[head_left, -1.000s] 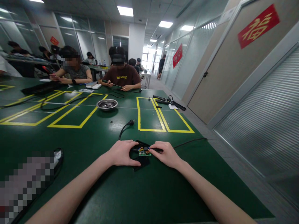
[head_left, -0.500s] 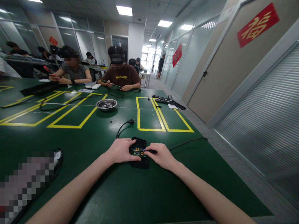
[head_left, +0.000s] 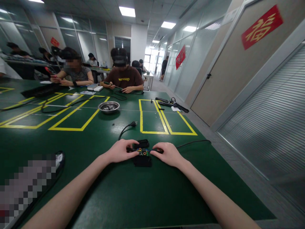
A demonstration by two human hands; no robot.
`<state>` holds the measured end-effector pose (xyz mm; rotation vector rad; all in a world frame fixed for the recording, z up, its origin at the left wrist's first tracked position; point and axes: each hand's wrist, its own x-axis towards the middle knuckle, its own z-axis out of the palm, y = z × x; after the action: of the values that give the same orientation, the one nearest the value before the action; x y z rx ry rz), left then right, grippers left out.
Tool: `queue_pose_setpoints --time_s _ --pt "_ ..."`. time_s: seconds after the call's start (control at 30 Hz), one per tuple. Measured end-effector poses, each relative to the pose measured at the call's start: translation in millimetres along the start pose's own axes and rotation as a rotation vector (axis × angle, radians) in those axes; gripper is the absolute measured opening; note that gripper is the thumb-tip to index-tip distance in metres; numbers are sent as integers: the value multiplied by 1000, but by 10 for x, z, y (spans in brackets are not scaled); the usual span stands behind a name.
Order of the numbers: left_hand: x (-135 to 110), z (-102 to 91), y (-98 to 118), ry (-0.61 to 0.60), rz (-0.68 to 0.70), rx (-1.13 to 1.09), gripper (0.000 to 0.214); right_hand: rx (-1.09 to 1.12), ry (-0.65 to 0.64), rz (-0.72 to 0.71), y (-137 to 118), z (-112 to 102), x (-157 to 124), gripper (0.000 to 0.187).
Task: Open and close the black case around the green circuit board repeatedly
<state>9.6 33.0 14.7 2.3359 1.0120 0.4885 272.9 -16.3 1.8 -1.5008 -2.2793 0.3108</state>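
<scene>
A small green circuit board (head_left: pixel 143 152) with copper-ringed coils lies between two black plastic case halves, the far one (head_left: pixel 142 143) and the near one (head_left: pixel 143 161). At the board's left end, my left hand (head_left: pixel 121 150) is closed round the black plug cord (head_left: pixel 130 149), with the thumb tip at the board's edge. My right hand (head_left: pixel 166 154) pinches the black cable (head_left: pixel 159 150) at the right end, where thin coloured wires meet the board. The plug (head_left: pixel 133 124) lies beyond my left hand. My fingers hide parts of both cords.
Farther off on the green table stands a metal bowl (head_left: pixel 109 107) holding small parts. Yellow tape rectangles (head_left: pixel 154 132) mark the surface. Black tool-like items (head_left: pixel 172 104) lie at the far right. Two people sit across; one (head_left: pixel 122 78) holds a screwdriver-like tool.
My left hand has drawn back leftward from over the case and board. My right hand has shifted slightly right and away from me, and more of the board shows.
</scene>
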Motion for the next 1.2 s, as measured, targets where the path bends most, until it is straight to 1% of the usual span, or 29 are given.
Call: queue_pose_setpoints --time_s 0.07,0.1,0.2,0.3,0.4,0.5,0.67,0.8,1.03,1.2 --pt "2 -69 -68 -22 -18 -200 29 37 -75 -49 60 -96 -16 28" --pt "5 -98 -96 -47 -35 -294 25 62 -87 -74 85 -134 -24 31" --pt "13 -165 -123 -107 -100 -479 24 133 -48 -125 119 -211 -45 36" --pt "1 -215 -73 -165 -155 -561 25 194 -7 -160 97 -253 -67 39" --pt "-30 -253 -7 -266 -187 -596 25 259 -21 -187 58 -272 -90 37" --pt "-54 -264 21 -340 -206 -586 22 258 -59 -199 30 -267 -105 35" --pt "-53 -219 -16 -351 -226 -540 22 191 -86 -197 5 -251 -110 32" --pt "-46 -180 -50 -370 -215 -540 20 189 -107 -205 -8 -251 -116 28" --pt "-41 -173 -63 -392 -195 -609 19 217 -106 -236 -13 -259 -133 25" --pt "-45 -182 -56 -366 -189 -650 20 239 -125 -198 -55 -321 -151 25"
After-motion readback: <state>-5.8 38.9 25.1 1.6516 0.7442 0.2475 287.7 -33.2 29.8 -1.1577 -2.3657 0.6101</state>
